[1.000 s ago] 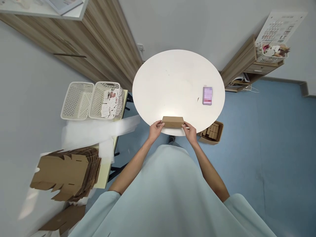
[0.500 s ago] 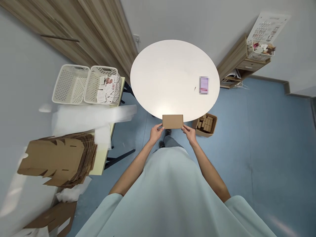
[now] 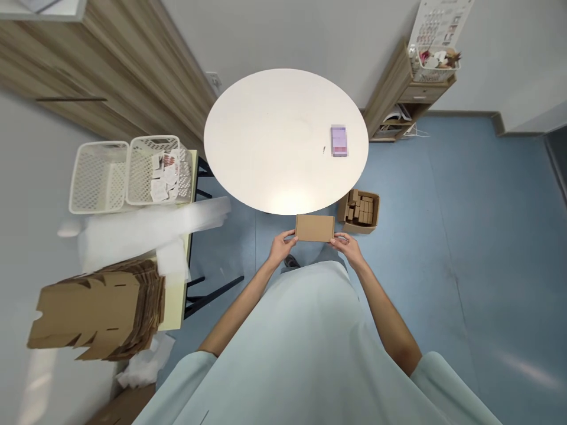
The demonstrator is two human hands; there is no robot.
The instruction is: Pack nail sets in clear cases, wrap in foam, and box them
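Observation:
A small closed cardboard box [image 3: 315, 228] is held level in front of my body, just off the near edge of the white oval table [image 3: 274, 141]. My left hand [image 3: 282, 245] grips its left end, with fingers and thumb closed on the corner. At the opposite end my right hand [image 3: 348, 247] grips the box the same way. To the right of my right hand, a larger open carton [image 3: 361, 228] stands low beside the table, with several small brown boxes inside.
On the table's right lies a blurred purple item [image 3: 339, 141]. At left, a side table [image 3: 172, 307] bears two white baskets [image 3: 100, 186], white sheets [image 3: 133, 233] and a stack of flat cardboard blanks [image 3: 88, 307]. A wooden cabinet [image 3: 390, 94] stands at back right.
My view has turned and shifted to the right. The box, in both hands, has moved back from over the table's edge toward my body and slightly right, nearer the open carton.

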